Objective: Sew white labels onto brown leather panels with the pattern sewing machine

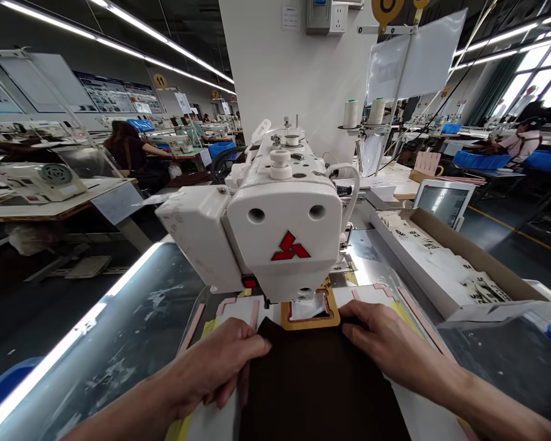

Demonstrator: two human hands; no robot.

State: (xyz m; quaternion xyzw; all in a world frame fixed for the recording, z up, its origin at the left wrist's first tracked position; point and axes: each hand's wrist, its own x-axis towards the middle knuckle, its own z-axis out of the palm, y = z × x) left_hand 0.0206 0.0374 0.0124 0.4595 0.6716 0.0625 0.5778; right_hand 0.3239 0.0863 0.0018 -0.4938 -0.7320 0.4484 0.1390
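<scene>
A worker's two bare hands press a piece of dark brown cloth (316,380) flat on the desk (119,343) in front of a sewing machine. The left hand (220,367) comes in from the lower left, forearm angled up toward the middle, palm down, fingers curled over the cloth's left edge near its top corner; its grip is loose and narrow, pinning the edge rather than closing around it. The right hand (386,343) reaches in from the lower right, palm down, fingers stretched flat and pointing left along the cloth's top edge, its grip wide with nothing clasped. The cloth runs from the bottom of the view up to an orange frame (310,315), which lies just under the machine head and rings a pale patch. A white template (239,309) with pink strips lies beneath cloth and frame. Above stands the white sewing machine (284,226), a red three-diamond mark on its face. To the right, a long cardboard box (487,263) holds printed labels, with a small screen (443,202) behind it. Two thread cones (362,113) stand beyond. Farther back, other people sit at rows of machines under strip lights.
</scene>
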